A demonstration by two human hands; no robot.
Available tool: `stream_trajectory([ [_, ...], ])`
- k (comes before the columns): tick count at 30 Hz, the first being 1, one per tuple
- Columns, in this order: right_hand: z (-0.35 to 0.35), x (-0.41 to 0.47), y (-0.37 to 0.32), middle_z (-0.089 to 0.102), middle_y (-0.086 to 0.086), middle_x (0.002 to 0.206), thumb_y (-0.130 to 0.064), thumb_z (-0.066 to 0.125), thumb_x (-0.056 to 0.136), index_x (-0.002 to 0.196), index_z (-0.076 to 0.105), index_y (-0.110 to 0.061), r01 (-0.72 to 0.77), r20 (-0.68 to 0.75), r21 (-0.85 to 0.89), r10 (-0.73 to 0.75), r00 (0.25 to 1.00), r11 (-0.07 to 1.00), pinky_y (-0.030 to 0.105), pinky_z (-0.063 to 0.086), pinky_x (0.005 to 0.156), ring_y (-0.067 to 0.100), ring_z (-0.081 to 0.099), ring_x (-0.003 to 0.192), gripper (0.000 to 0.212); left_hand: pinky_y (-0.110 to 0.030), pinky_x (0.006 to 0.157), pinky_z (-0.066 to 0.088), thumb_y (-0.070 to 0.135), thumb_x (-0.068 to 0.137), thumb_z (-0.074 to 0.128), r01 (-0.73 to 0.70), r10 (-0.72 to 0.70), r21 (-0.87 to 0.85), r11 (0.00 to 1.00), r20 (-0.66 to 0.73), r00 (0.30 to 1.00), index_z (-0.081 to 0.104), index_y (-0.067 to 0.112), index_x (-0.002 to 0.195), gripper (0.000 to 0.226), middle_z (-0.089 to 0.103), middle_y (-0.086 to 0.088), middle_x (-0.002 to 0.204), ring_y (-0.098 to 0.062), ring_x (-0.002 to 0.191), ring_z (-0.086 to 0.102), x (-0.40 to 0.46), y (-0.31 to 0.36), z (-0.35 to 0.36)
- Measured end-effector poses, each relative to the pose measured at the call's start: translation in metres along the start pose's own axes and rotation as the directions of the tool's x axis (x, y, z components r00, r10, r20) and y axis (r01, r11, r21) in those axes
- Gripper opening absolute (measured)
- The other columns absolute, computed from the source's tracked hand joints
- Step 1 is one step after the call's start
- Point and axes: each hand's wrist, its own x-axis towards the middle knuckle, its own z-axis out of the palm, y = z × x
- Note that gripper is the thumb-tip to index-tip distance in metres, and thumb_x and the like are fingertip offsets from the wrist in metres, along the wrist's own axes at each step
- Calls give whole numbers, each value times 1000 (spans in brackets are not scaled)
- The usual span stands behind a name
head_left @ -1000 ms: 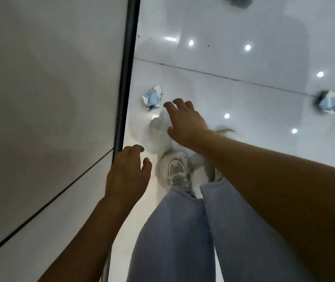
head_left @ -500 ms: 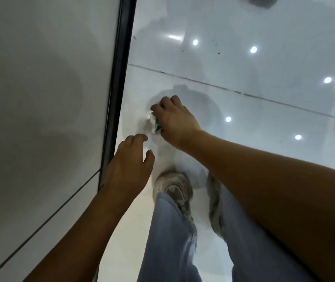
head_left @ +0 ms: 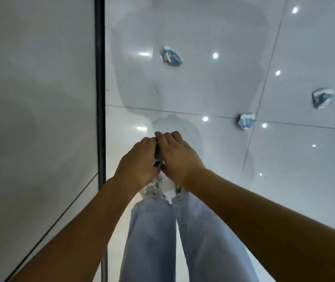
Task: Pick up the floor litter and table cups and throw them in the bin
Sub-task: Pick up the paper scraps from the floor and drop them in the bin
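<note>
My left hand [head_left: 138, 159] and my right hand [head_left: 177, 156] are pressed together in front of me, above my shoes. Between them sits a crumpled blue-and-white paper ball [head_left: 158, 162], of which only a sliver shows. Three more crumpled blue-and-white paper balls lie on the glossy white floor: one far ahead [head_left: 171, 56], one to the right on a tile joint [head_left: 246, 121], and one further right [head_left: 322, 98]. No bin and no cups are in view.
A pale wall [head_left: 36, 98] with a black vertical strip [head_left: 99, 88] runs along my left side. My legs in light jeans [head_left: 182, 237] and white shoes [head_left: 154, 188] stand on the white tiles [head_left: 203, 88], which mirror ceiling lights.
My right hand closed on the paper ball by the wall and lifted it. My left hand came in to meet it. The view swung up, showing more litter ahead and to the right.
</note>
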Motion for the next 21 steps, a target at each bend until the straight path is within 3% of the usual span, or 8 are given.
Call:
stream_trajectory([
  [4,-48,-24,-17,52,8,128,-15,68,84,141,32,-7,-66,-55,58,69,996,996,34,44,99,23,44,120,68,-15,57,34,11,81,65,-65,63,71,995,35,997,52,20,105,28,55,8,91,-11,79,56,-17,41,-41],
  [11,-117,-21,-26,50,9,133,-16,62,89,144,30,-8,-69,-146,114,85,986,991,34,44,102,24,44,122,63,-13,57,31,5,82,62,-183,173,113,977,95,980,45,22,88,25,47,7,81,-12,76,52,-15,77,-106],
  [13,-132,-9,-27,49,9,135,-14,64,87,146,28,-9,-65,-152,122,83,985,990,34,43,102,24,43,124,69,-14,60,36,5,82,63,-185,175,117,976,88,981,48,21,91,23,47,7,83,-12,78,54,-3,80,-123],
  [16,-153,15,-28,44,7,141,-19,68,85,148,25,-11,-69,-149,144,91,985,987,34,38,108,24,39,130,77,-27,76,49,7,83,63,-144,138,172,974,48,989,54,14,111,30,56,0,100,-18,92,58,17,79,-149],
  [21,-185,67,-13,39,5,145,-23,68,83,147,28,-16,-188,-145,148,209,967,971,34,37,105,23,35,131,76,-38,84,47,12,82,62,16,6,194,981,-114,993,48,6,123,44,53,-12,115,-26,105,52,55,63,-200],
])
